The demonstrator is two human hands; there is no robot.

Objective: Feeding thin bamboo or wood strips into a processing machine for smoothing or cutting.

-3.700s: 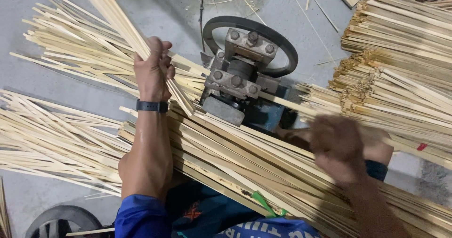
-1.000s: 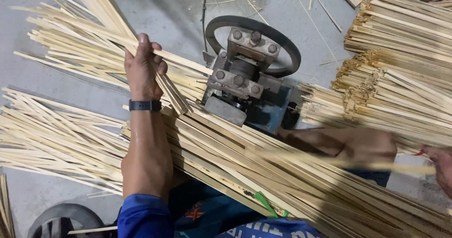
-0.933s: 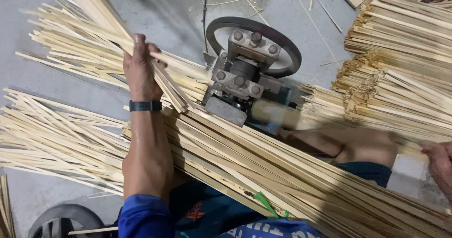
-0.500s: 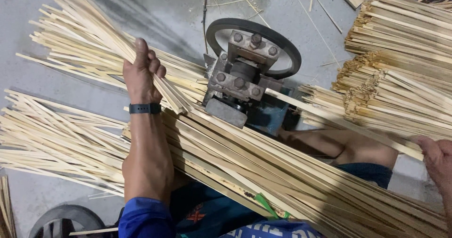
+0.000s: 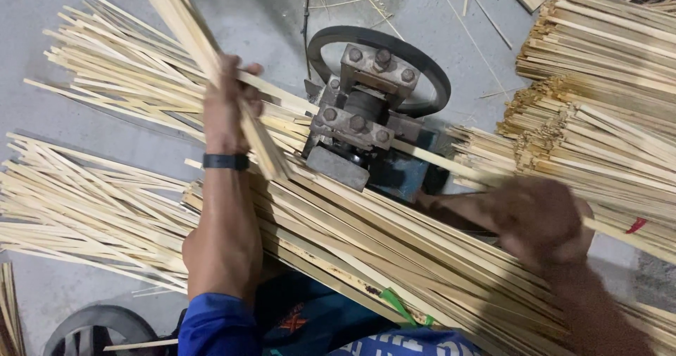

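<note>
Bamboo strips went through a small roller machine (image 5: pixel 366 116), one at a time.
The left hand (image 5: pixel 229 102) gripped a sheaf of strips (image 5: pixel 183 25); the blurred right hand (image 5: pixel 546 219) closed on an emerging strip (image 5: pixel 451 164); piles (image 5: pixel 91 208) remained.

1. A single view, from a camera worn on the person's head; it looks steeply down, almost straight at the grey concrete floor (image 5: pixel 267 18); there is no second view to share any part with.
2. It sits close; the left forearm in a blue sleeve (image 5: pixel 211 324) enters from the bottom edge, the blurred right hand (image 5: pixel 546 219) from the lower right.
3. The grey metal machine with a black wheel (image 5: pixel 366 109) lies just above centre; pale bamboo strips (image 5: pixel 105 208) run past the left, right and bottom edges.
</note>
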